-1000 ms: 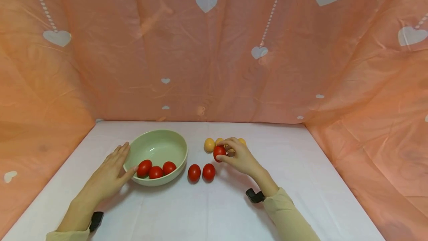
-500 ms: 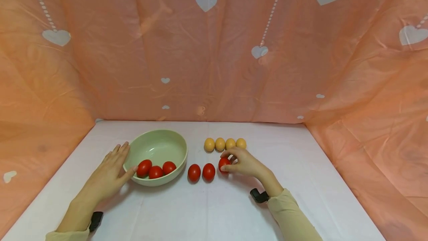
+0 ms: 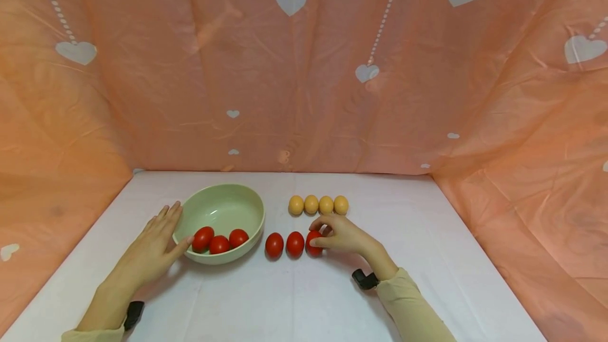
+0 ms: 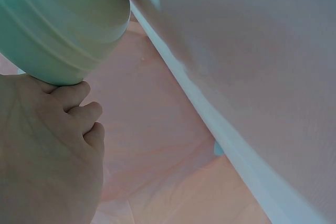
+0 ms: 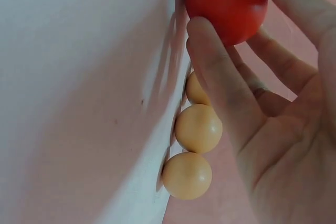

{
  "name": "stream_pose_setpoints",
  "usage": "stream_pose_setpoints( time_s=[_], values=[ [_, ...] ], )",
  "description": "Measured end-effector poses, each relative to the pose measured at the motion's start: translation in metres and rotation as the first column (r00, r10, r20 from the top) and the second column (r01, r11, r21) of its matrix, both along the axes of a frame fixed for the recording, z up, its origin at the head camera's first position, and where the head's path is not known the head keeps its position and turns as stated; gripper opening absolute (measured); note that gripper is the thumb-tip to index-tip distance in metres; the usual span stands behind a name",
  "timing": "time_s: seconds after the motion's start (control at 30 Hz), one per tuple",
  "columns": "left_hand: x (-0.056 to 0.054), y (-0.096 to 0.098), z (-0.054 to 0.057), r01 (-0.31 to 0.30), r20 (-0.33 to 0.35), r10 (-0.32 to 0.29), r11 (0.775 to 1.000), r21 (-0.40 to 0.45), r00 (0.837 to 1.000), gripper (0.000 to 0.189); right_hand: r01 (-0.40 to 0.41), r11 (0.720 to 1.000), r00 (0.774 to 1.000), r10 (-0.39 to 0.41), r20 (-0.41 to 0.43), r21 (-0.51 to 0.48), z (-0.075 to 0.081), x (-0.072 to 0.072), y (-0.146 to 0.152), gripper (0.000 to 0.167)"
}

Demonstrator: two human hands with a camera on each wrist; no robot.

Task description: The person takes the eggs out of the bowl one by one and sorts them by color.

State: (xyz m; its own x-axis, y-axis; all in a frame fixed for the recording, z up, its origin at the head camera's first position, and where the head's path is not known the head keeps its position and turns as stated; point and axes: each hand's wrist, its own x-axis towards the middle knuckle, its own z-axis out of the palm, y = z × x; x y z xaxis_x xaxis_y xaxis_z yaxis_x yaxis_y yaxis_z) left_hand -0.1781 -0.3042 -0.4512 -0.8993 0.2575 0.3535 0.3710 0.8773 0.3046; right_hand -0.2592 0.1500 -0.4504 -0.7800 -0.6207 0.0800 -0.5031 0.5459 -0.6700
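Note:
A red tomato (image 3: 314, 244) stands on the white table at the right end of a short row. My right hand (image 3: 342, 234) pinches it between thumb and fingers, as the right wrist view also shows. Left of it in the row are two more red tomatoes, one in the middle (image 3: 295, 245) and one at the left end (image 3: 274, 246). A pale green bowl (image 3: 223, 192) holds three red tomatoes (image 3: 219, 245) near its front wall. Against the bowl's left side rests my left hand (image 3: 149, 247), fingers extended along the outside and thumb at the rim.
Several small yellow balls (image 3: 311, 205) form a line behind the red row. Around the white table (image 3: 247, 300) hang orange cloth walls (image 3: 294, 83) with pale hearts. Each wrist wears a black device, such as the right one (image 3: 364, 279).
My right hand has carried the red tomato from in front of the yellow balls toward me, to the right end of the red row. The left hand has stayed at the bowl.

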Motion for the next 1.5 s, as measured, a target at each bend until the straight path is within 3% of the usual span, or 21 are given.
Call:
stream_pose_setpoints(
  time_s=[0.87,1.07,1.23,1.37,1.5],
  values=[
    [0.001,0.001,0.002,-0.001,0.005,0.000,1.000,0.005,1.000,0.082,0.031,0.999,1.000,-0.032,0.002,0.022,0.000,0.001,-0.002,0.027],
    [0.001,0.001,0.002,-0.002,0.009,0.002,1.000,0.002,1.000,0.082,0.020,0.999,1.000,-0.020,-0.008,-0.025,0.003,0.000,-0.004,0.035],
    [0.000,0.001,0.001,-0.001,0.007,0.001,1.000,0.006,1.000,0.082,0.008,0.992,0.995,-0.019,-0.093,-0.124,0.009,0.001,-0.009,0.038],
    [0.001,0.001,0.000,-0.001,0.009,0.001,1.000,0.012,1.000,0.082,0.005,0.986,0.975,-0.041,-0.218,-0.164,0.017,0.002,-0.018,0.037],
    [0.001,0.001,0.000,-0.003,0.007,0.003,1.000,0.012,1.000,0.081,-0.005,0.982,0.956,-0.051,-0.290,-0.191,0.026,0.005,-0.032,0.037]
  ],
)
